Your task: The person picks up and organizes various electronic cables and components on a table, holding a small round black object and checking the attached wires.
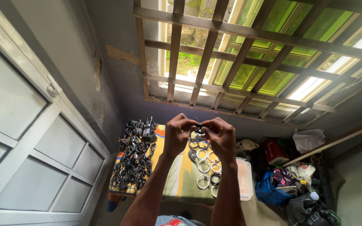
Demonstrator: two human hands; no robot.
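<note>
My left hand (177,133) and my right hand (221,134) are raised together above a small table, fingers pinched on a thin dark cable (198,124) held between them. Below the hands lie several coiled cables (204,167), white and black, laid in rows on the table's patterned cloth (177,175). On the left part of the table sits a heap of tangled black cables and chargers (135,152).
A clear plastic box (245,178) stands at the table's right edge. Bags and bundled clothes (283,180) crowd the floor to the right. A white panelled door (26,138) is on the left, a barred wooden window (239,58) ahead.
</note>
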